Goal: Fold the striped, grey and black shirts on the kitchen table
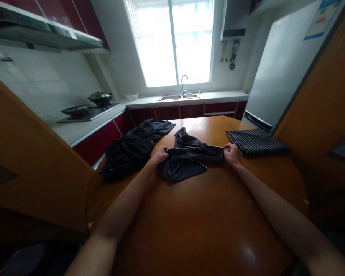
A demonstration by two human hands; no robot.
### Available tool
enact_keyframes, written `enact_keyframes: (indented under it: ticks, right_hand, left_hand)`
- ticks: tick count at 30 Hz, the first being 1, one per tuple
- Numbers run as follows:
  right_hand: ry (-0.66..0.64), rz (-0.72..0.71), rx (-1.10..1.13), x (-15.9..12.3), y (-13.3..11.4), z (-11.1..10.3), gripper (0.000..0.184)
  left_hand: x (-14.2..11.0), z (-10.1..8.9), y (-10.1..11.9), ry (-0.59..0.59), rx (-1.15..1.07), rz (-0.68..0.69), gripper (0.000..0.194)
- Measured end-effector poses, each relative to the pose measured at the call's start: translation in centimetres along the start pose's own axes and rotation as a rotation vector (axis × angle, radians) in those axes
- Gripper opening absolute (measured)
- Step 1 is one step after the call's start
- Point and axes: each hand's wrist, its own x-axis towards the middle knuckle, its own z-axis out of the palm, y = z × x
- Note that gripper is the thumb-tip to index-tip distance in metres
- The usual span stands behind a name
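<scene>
Black clothes (129, 149) and striped cloth (255, 142) flank the held garment (186, 154)

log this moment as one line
left hand: grips garment; right hand: grips garment; striped cloth: table, right; dark pile: table, left

The bare left arm (123, 207) reaches in from 7 o'clock and the bare right arm (271, 197) from 4 o'clock, and the left hand (160, 154) and right hand (232, 154), well apart, both pinch with bent fingers (227, 147).
</scene>
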Motion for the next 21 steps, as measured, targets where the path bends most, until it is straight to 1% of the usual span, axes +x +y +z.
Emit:
enact_keyframes:
  ticks: [2, 4, 6, 9, 12, 14, 15, 17, 19, 20, 21]
  right_hand:
    - [-0.102, -0.037, 0.017, -0.6, -0.9, 0.1, 0.014]
    - [-0.217, -0.068, 0.049, -1.2, -1.6, 0.4, 0.012]
    - [-0.290, -0.096, 0.045, -1.7, -2.0, 0.8, 0.011]
    - [-0.321, -0.114, 0.026, -2.0, -2.1, 1.3, 0.009]
    - [-0.280, -0.098, 0.057, -1.9, -1.8, 1.6, 0.006]
    - [-0.228, -0.053, 0.111, -1.6, -1.5, 1.6, 0.005]
    - [-0.194, -0.032, 0.139, -1.3, -1.3, 1.5, 0.006]
    - [-0.101, 0.005, 0.197, -0.6, -1.0, 1.3, 0.008]
    - [0.007, 0.057, 0.256, 0.3, -0.4, 0.8, 0.013]
    - [0.053, 0.089, 0.282, 0.8, -0.1, 0.4, 0.015]
    - [0.091, 0.125, 0.302, 1.3, 0.2, -0.1, 0.016]
  left_hand:
    - [0.6, -0.5, -1.3, 0.079, -0.004, -0.046, 0.023]
    - [0.9, -1.0, -2.3, 0.108, -0.019, -0.082, 0.024]
    - [1.0, -1.4, -2.7, 0.088, -0.048, -0.102, 0.024]
    - [0.6, -1.7, -2.3, 0.005, -0.129, -0.094, 0.034]
    - [0.0, -2.0, -1.3, -0.065, -0.232, -0.031, 0.045]
    - [-0.4, -2.4, -0.2, -0.039, -0.252, 0.009, 0.047]
    - [-0.5, -2.7, 0.5, 0.005, -0.237, 0.027, 0.048]
    - [-1.2, -3.2, 2.3, 0.140, -0.180, 0.087, 0.048]
    - [-2.7, -3.2, 4.8, 0.285, -0.106, 0.203, 0.047]
    - [-3.9, -2.8, 6.2, 0.317, -0.085, 0.286, 0.047]
    - [-5.3, -2.3, 7.7, 0.315, -0.076, 0.372, 0.049]
